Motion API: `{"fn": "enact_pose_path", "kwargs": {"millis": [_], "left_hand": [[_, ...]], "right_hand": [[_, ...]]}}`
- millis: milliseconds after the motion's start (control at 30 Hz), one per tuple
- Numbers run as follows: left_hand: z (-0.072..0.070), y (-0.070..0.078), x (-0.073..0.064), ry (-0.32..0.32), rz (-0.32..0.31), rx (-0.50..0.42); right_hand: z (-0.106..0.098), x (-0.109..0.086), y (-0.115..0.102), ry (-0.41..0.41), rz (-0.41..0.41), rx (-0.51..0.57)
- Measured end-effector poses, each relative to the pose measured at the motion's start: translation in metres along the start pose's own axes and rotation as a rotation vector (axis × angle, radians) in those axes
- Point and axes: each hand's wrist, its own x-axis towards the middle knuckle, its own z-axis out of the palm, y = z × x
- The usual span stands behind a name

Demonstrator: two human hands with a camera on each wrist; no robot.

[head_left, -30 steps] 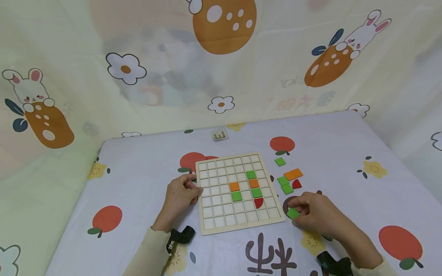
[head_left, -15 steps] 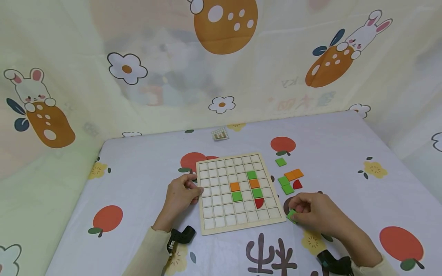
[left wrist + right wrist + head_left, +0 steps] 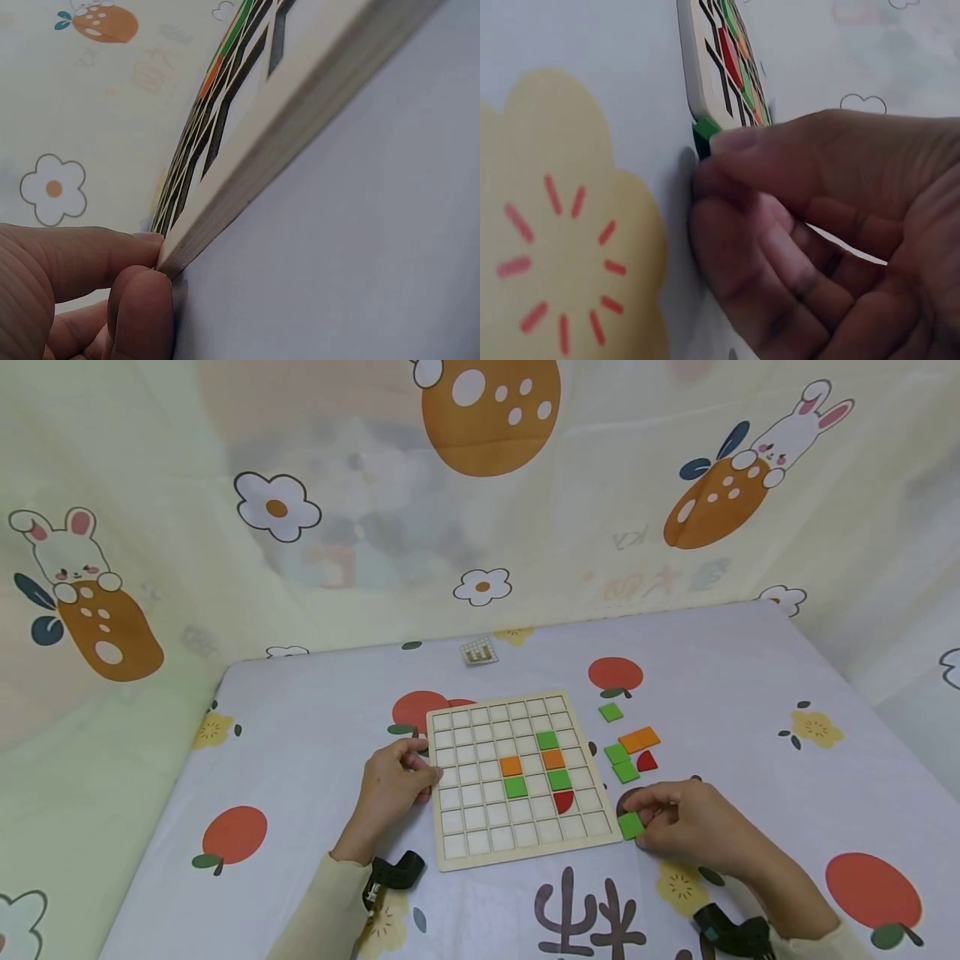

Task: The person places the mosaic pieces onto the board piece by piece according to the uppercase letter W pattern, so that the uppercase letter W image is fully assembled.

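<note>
A pale wooden grid board [image 3: 476, 817] lies at the middle of the table in the head view. Several tiles sit in its cells, among them a green square [image 3: 514, 787], an orange square [image 3: 510, 766] and a red quarter-round tile [image 3: 563, 801]. My left hand [image 3: 390, 783] holds the board's left edge, thumb and forefinger at the rim [image 3: 259, 150]. Beside the board's lower right corner, my right hand [image 3: 693, 822] pinches a loose green square tile [image 3: 631, 825]. In the right wrist view this tile [image 3: 705, 135] shows only partly, its rest behind the thumb and finger.
Right of the board lie loose green tiles [image 3: 626, 772], an orange rectangle [image 3: 639, 740] and a red quarter-round tile [image 3: 647, 761]. A small picture card [image 3: 478, 652] lies near the table's back edge. A printed cloth curtain [image 3: 375, 560] rises behind the table.
The green tile in my right fingers tilted, then came back to show its broad face, slightly closer to the board. My left hand and the board have stayed put.
</note>
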Motion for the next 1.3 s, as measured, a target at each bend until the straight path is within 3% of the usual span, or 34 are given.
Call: {"fn": "enact_pose_path", "kwargs": {"millis": [267,567,833,1300], "left_hand": [[0.0,0.0,0.0,0.002,-0.004,-0.001],[0.001,0.001,0.001,0.004,-0.009,0.0],[0.003,0.0,0.001,0.015,-0.001,-0.005],[0.003,0.001,0.001,0.025,0.014,-0.005]], "right_hand": [[0.003,0.002,-0.005,0.039,-0.024,-0.116],[0.009,0.011,-0.02,0.111,-0.097,-0.095],[0.023,0.029,-0.039,0.079,-0.179,-0.044],[0.041,0.047,-0.056,0.035,-0.226,-0.04]]}}
